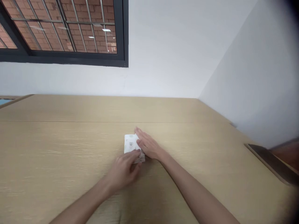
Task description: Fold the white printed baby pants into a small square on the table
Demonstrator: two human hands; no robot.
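A small white square packet [130,142], printed with a little figure and pale round marks, lies on the wooden tabletop. It looks like folded paper or tissue, but its exact kind is unclear. My left hand [123,169] reaches to its near edge, fingers on top and thumb lower down, closed around a crinkled, translucent-looking corner. Along the right side rests my right hand [149,144], its fingers stretched forward together and its thumb over the packet's right edge, holding it. The fingers cover the packet's right and near parts.
The light wooden table [58,149] has a seam across its far part. Behind it stands a white wall [163,62] with a dark-framed, barred window [121,60]. A dark, wood-edged object [271,158] sits by the right edge.
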